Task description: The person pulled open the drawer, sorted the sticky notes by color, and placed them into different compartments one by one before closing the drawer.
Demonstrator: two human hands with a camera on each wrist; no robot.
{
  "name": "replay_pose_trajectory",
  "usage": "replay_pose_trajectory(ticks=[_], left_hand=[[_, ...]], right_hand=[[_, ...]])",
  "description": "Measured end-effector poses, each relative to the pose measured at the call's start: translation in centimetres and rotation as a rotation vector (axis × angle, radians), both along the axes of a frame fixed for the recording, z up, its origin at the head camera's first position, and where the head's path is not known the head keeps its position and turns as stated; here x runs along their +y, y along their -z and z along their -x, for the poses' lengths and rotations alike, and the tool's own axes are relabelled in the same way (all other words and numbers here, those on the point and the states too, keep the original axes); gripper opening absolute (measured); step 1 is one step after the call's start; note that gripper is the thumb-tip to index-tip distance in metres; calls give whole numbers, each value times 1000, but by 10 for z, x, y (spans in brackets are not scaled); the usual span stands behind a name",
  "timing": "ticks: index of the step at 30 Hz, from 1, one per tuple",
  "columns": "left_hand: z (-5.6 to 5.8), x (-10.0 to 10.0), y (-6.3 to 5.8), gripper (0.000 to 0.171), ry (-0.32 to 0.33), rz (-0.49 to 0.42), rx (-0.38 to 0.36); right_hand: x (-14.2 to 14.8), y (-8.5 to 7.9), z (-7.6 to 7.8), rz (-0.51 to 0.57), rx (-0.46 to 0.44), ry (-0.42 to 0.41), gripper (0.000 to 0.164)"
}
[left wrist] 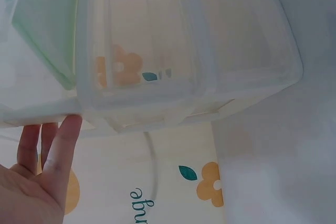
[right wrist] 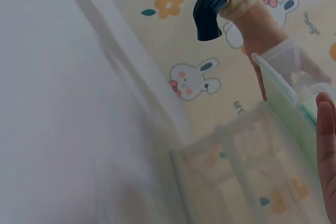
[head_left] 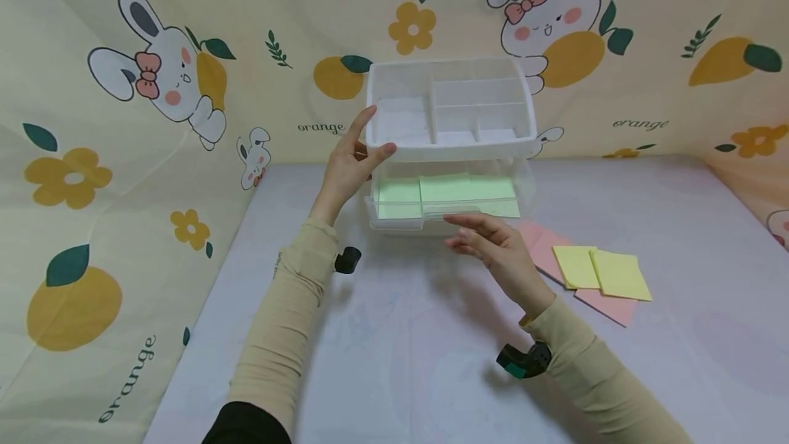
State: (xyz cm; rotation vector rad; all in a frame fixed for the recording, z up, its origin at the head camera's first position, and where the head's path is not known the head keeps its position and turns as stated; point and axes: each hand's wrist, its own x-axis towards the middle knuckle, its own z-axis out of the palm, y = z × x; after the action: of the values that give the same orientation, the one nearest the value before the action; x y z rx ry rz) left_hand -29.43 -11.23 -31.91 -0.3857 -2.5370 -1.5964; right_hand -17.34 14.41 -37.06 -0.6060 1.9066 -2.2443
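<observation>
A white and clear plastic drawer organizer (head_left: 453, 149) stands at the back, its divided top tray (head_left: 403, 118) facing up. Under that, the clear drawer (head_left: 394, 223) juts forward, with pale green sticky notes (head_left: 444, 189) inside. My left hand (head_left: 350, 166) holds the organizer's top left corner, thumb at the front edge and fingers along the side. In the left wrist view, its fingertips (left wrist: 73, 121) meet the rim. The right hand (head_left: 493, 245) is at the drawer's front lip, fingers fairly straight and loose, fingertips right at the handle.
Right of the organizer, two yellow sticky note pads (head_left: 621, 275) lie on pink sheets (head_left: 607, 307). A patterned cloth (head_left: 345, 12) hangs close behind and at both sides of the white table (head_left: 382, 362). Each wrist carries a small dark camera (head_left: 525, 360).
</observation>
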Motion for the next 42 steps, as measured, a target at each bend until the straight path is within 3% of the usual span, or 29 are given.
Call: replay_pose_trajectory(ticks=[14,20,25,31,36,42], left_hand=[[-1,-1,-2,65,21,-12,2],[-1,-2,-12,67,63,8,-5],[-3,0,-21,64,99,-7,-61],[-5,3,-23,62,42,0,-93],[-3,8,-19,67,-19,68,-33],[-2,9,-19,64,-36,112,5]], right_hand=[[-7,-12,18,107,-170,51,30],[-13,-18,34,143,-215,53,35],[-16,-20,47,162,-251,66,42],[-19,-21,55,169,-277,54,43],[-18,-22,59,185,-287,52,32],[-16,-22,62,165,-293,40,32]])
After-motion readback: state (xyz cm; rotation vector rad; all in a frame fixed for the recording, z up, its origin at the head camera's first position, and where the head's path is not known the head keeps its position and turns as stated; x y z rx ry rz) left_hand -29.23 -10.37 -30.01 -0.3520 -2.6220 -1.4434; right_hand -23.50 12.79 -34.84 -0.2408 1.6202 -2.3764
